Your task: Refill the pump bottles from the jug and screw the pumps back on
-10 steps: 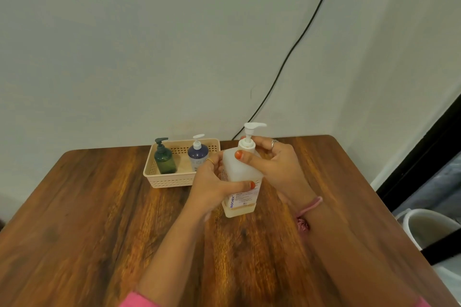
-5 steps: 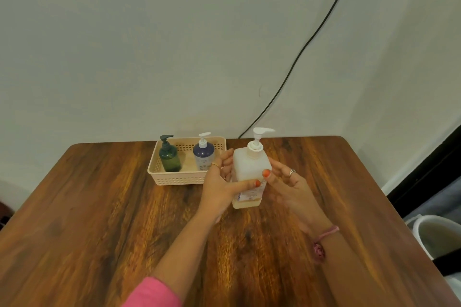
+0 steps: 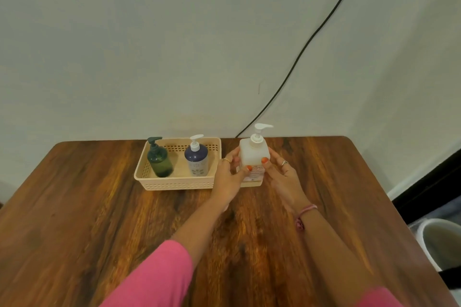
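A white square pump bottle [image 3: 253,154] with its white pump screwed on stands on the wooden table [image 3: 99,207], just right of a beige basket [image 3: 174,183]. My left hand [image 3: 228,177] grips its left side, thumb across the label. My right hand [image 3: 282,174] holds its right side, thumb on the front. In the basket stand a dark green pump bottle [image 3: 159,161] and a navy pump bottle [image 3: 196,158], both with pumps on. No jug is in view.
A black cable [image 3: 299,55] runs down the wall to the table's back edge. A white bucket [image 3: 439,244] sits on the floor beyond the table's right edge. The wall stands close behind the basket.
Both hands have carried the white bottle away from me, toward the back of the table next to the basket. My right hand dropped from the pump collar to the bottle's side.
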Demonstrator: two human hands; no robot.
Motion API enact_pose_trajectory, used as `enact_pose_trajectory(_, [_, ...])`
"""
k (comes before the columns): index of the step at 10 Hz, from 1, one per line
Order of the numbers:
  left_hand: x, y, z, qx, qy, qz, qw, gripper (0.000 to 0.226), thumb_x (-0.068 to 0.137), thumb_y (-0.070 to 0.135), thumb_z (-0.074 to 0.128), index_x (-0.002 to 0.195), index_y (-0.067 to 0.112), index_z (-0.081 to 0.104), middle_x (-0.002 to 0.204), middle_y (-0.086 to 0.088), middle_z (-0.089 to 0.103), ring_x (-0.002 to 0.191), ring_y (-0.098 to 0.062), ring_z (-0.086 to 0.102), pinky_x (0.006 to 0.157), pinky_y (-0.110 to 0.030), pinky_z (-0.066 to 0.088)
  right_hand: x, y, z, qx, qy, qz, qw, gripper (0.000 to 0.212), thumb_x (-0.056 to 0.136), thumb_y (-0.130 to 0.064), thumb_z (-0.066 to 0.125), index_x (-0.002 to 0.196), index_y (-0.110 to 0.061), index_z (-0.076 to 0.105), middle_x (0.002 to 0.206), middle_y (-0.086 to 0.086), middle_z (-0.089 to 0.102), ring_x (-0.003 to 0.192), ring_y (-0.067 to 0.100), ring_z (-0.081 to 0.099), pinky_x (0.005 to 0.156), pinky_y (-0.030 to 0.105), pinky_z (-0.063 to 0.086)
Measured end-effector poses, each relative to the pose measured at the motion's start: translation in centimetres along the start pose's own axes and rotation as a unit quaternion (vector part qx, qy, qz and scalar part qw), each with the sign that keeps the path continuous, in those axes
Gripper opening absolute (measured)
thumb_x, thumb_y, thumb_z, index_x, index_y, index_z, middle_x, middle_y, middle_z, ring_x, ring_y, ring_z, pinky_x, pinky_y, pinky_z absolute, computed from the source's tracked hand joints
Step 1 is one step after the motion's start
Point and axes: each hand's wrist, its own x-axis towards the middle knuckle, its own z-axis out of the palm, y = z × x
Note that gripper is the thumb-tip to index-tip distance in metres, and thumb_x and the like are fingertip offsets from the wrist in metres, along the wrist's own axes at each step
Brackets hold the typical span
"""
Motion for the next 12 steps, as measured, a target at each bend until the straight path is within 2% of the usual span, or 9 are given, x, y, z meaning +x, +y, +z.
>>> enact_pose_trajectory(2, [4.3, -1.8, 0.8, 0.049, -0.019, -0.047, 0.998, 0.061, 0.097, 0.009, 0.054, 0.15, 0.027, 0.031, 0.141, -0.002, 0.048, 0.128, -0.016, 0.049, 0.107, -0.038, 0.044, 4.2, 2.5, -0.3, -0.002, 0.013, 0.013, 1.0, 0.048, 0.09, -0.029, 0.061, 0.135, -0.029, 0.047, 0.127, -0.004, 0.06, 0.112, 0.011, 0.061, 0.093, 0.033, 0.052])
enact_pose_trajectory(3, [5.5, -2.8, 1.1, 0.08, -0.038, -0.058, 0.994, 0.057, 0.099, 0.006, 0.047, 0.15, 0.026, 0.031, 0.136, 0.008, 0.048, 0.123, -0.011, 0.05, 0.1, -0.026, 0.045, 5.6, 3.9, -0.5, -0.02, 0.022, 0.021, 0.999, 0.047, 0.091, -0.03, 0.059, 0.136, -0.029, 0.046, 0.126, -0.008, 0.058, 0.114, 0.012, 0.059, 0.097, 0.035, 0.05])
enact_pose_trajectory(4, [6.6, -4.0, 1.3, 0.112, -0.045, -0.073, 0.99, 0.057, 0.1, 0.011, 0.045, 0.151, 0.03, 0.028, 0.144, 0.006, 0.044, 0.131, -0.012, 0.045, 0.103, -0.025, 0.041, 6.4, 5.1, -0.7, -0.013, 0.026, 0.039, 0.999, 0.048, 0.092, -0.028, 0.058, 0.138, -0.027, 0.044, 0.128, -0.004, 0.059, 0.112, 0.013, 0.06, 0.097, 0.037, 0.05])
enact_pose_trajectory(5, [6.9, -4.6, 1.5, 0.145, -0.06, -0.072, 0.985, 0.058, 0.1, 0.004, 0.04, 0.151, 0.026, 0.026, 0.136, 0.01, 0.043, 0.124, -0.005, 0.042, 0.095, -0.012, 0.038, 7.0, 6.0, -1.1, -0.019, 0.026, 0.049, 0.998, 0.047, 0.092, -0.027, 0.058, 0.137, -0.028, 0.043, 0.129, -0.004, 0.058, 0.114, 0.015, 0.059, 0.099, 0.04, 0.049])
enact_pose_trajectory(6, [7.1, -5.2, 1.7, 0.177, -0.058, -0.065, 0.98, 0.064, 0.1, 0.007, 0.041, 0.152, 0.035, 0.018, 0.147, 0.0, 0.04, 0.135, -0.016, 0.042, 0.112, -0.032, 0.038, 7.4, 6.6, -1.2, -0.025, 0.024, 0.057, 0.998, 0.048, 0.092, -0.029, 0.058, 0.137, -0.029, 0.043, 0.129, -0.004, 0.058, 0.115, 0.015, 0.058, 0.1, 0.041, 0.048])
enact_pose_trajectory(7, [7.2, -5.5, 1.8, 0.183, -0.061, -0.072, 0.979, 0.063, 0.101, 0.008, 0.041, 0.153, 0.032, 0.015, 0.152, -0.006, 0.035, 0.139, -0.022, 0.038, 0.113, -0.035, 0.035, 7.8, 7.0, -1.3, -0.023, 0.033, 0.06, 0.997, 0.046, 0.092, -0.031, 0.058, 0.136, -0.033, 0.044, 0.13, -0.005, 0.057, 0.116, 0.015, 0.058, 0.1, 0.042, 0.048])
enact_pose_trajectory(8, [7.2, -5.4, 1.8, 0.192, -0.056, -0.056, 0.978, 0.063, 0.1, 0.003, 0.041, 0.154, 0.025, 0.015, 0.148, -0.009, 0.039, 0.137, -0.023, 0.041, 0.105, -0.025, 0.036, 8.0, 7.0, -1.2, -0.019, 0.036, 0.062, 0.997, 0.045, 0.092, -0.03, 0.058, 0.135, -0.033, 0.044, 0.128, -0.005, 0.058, 0.115, 0.014, 0.058, 0.1, 0.041, 0.048])
enact_pose_trajectory(10, [6.2, -4.5, 1.9, 0.203, -0.066, -0.051, 0.976, 0.064, 0.101, 0.006, 0.04, 0.155, 0.018, 0.008, 0.154, -0.005, 0.033, 0.139, -0.019, 0.037, 0.103, -0.019, 0.031, 7.3, 6.8, -0.8, -0.041, 0.049, 0.058, 0.996, 0.055, 0.09, -0.029, 0.061, 0.141, -0.03, 0.039, 0.128, -0.01, 0.055, 0.118, 0.013, 0.055, 0.101, 0.04, 0.047])
enact_pose_trajectory(12, [3.8, -4.2, 0.6, 0.25, -0.017, -0.046, 0.967, 0.061, 0.1, 0.009, 0.042, 0.154, 0.018, 0.015, 0.16, -0.006, 0.022, 0.145, -0.021, 0.028, 0.118, -0.034, 0.027, 5.1, 6.1, 0.7, -0.204, 0.1, 0.011, 0.974, 0.056, 0.092, -0.036, 0.058, 0.142, -0.022, 0.037, 0.138, 0.0, 0.05, 0.125, 0.015, 0.048, 0.102, 0.029, 0.042])
